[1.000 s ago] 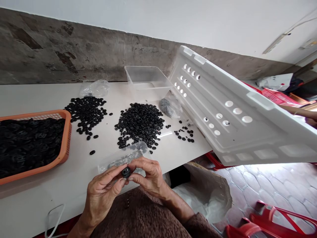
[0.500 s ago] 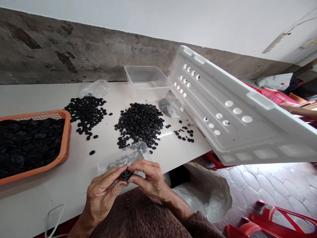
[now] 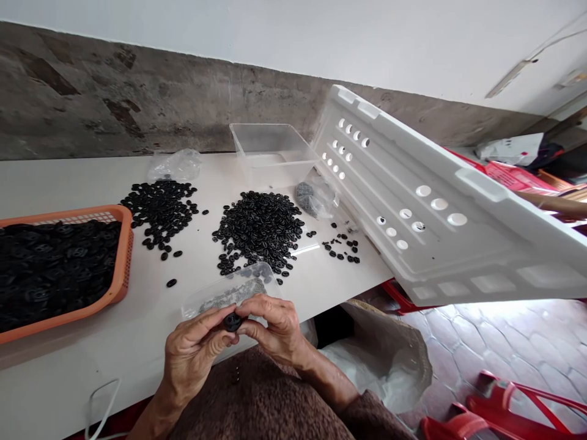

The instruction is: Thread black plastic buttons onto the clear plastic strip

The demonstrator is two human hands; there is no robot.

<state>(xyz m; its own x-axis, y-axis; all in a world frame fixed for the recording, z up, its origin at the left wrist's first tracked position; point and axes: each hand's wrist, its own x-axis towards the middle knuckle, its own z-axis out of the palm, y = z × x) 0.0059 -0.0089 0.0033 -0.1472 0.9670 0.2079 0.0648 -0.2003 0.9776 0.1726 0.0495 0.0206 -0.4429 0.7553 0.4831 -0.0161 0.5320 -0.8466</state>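
A small round black plastic part (image 3: 232, 322) is pinched between the fingertips of both hands, just over the near edge of the table. My left hand (image 3: 195, 351) grips it from the left with thumb and forefinger. From the right, my right hand (image 3: 273, 324) closes thumb and fingers on the same part. Behind the hands, partly covered by them, a clear shallow box (image 3: 220, 290) holds many tiny grey metal pieces. Beyond that box lies a large heap of small oval black parts (image 3: 261, 226).
An orange basket (image 3: 126, 244) full of black parts stands left, near a second black heap (image 3: 160, 208). Behind are a clear plastic bin (image 3: 270, 165) and plastic bags (image 3: 174, 164). A white perforated crate (image 3: 458, 256) leans right; an open sack (image 3: 389, 379) stands below the table edge.
Both hands stay in nearly the same place, still pinching the black part. The part looks slightly turned between the fingertips.
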